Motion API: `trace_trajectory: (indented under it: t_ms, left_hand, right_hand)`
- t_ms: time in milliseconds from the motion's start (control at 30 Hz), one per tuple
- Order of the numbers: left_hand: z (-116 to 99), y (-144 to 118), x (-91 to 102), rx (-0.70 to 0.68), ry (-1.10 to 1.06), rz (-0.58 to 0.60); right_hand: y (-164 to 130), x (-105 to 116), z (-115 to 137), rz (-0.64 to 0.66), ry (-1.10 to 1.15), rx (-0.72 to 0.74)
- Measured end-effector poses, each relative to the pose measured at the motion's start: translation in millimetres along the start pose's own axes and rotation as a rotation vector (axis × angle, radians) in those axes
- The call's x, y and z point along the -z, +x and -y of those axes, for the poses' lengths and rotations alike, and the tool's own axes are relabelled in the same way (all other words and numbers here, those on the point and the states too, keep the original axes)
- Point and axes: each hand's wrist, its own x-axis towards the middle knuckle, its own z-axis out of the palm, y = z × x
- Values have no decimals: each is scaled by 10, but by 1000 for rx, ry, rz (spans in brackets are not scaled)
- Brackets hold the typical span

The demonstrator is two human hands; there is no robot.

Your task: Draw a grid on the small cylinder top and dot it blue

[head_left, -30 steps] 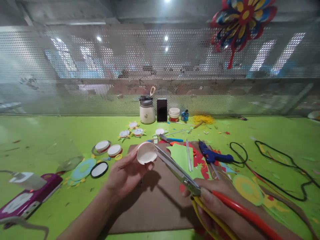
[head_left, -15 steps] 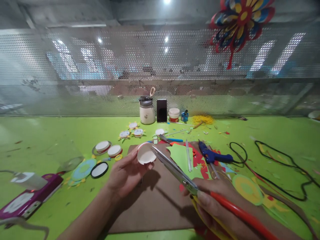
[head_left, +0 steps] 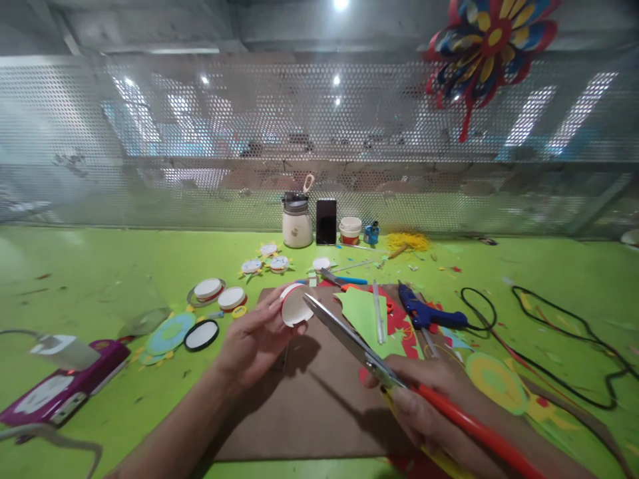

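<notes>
Between the fingers and thumb of my left hand (head_left: 257, 339) is a shallow white paper cup piece (head_left: 295, 307) with a red outer side, its hollow tilted toward me. My right hand (head_left: 419, 399) grips a large pair of scissors (head_left: 349, 338) with red and yellow handles. The blades look closed or nearly so, and their tip points at the cup piece's right rim; whether it touches I cannot tell. Both hands are above a brown board (head_left: 299, 426). Green paper (head_left: 362, 316) and a clear-barrelled pen or knife (head_left: 378, 319) lie beyond the scissors.
A blue glue gun (head_left: 432, 313) with a looping black cable lies to the right. White discs (head_left: 208, 289), a black-rimmed disc (head_left: 201, 335) and a purple power strip (head_left: 74, 386) are on the left. A jug (head_left: 297, 226) and a phone (head_left: 326, 222) stand at the back.
The cup piece has turned in my left fingers, showing more of its red side. My right hand still holds the scissors in nearly the same place. The whole view has shifted slightly.
</notes>
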Motion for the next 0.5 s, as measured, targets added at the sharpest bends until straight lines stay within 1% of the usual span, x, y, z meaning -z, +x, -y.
trace_trajectory:
  t_ms: [100, 167, 233, 300, 400, 500]
  left_hand:
    - [-8, 9, 3, -10, 20, 19]
    - [-16, 19, 10, -8, 33, 39]
    - [-27, 26, 19, -2, 47, 57]
    - [-38, 29, 30, 3, 60, 73]
    - [-42, 32, 51, 6, 80, 88]
    - [-28, 38, 65, 12, 97, 91]
  right_hand:
    - [11, 30, -19, 72, -60, -23]
    - [12, 38, -53, 92, -86, -3]
    - [1, 34, -74, 79, -119, 29]
    - [-21, 26, -66, 57, -157, 32]
    - [-56, 18, -15, 39, -201, -17]
    - [-66, 15, 19, 42, -191, -63]
